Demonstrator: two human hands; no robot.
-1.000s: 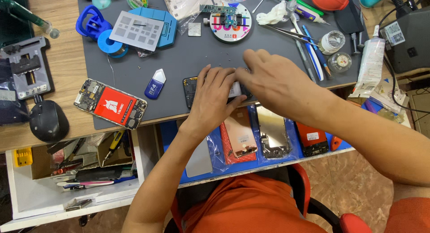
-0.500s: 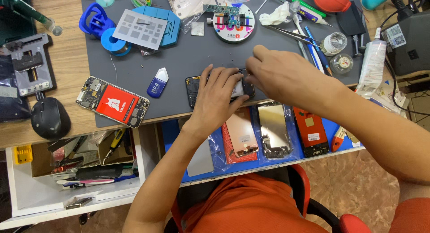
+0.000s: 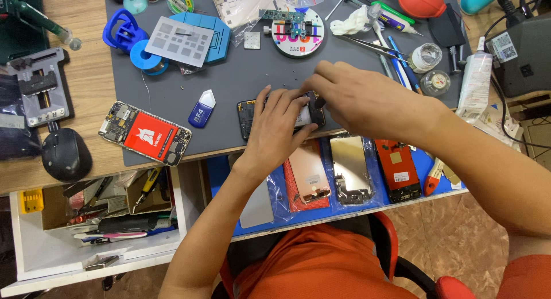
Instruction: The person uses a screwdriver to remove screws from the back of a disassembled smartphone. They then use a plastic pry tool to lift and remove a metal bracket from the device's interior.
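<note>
> So where's the opened phone (image 3: 248, 110)?

On the grey mat (image 3: 241, 80), lying crosswise right under both hands. Left hand (image 3: 281, 126) is spread flat, pinning it; right hand (image 3: 359, 101) reaches in from the right, fingers pinched on a small dark tool I can't make out.

> Texture?

Bare metal frame, exposed board, hard and flat.
</note>
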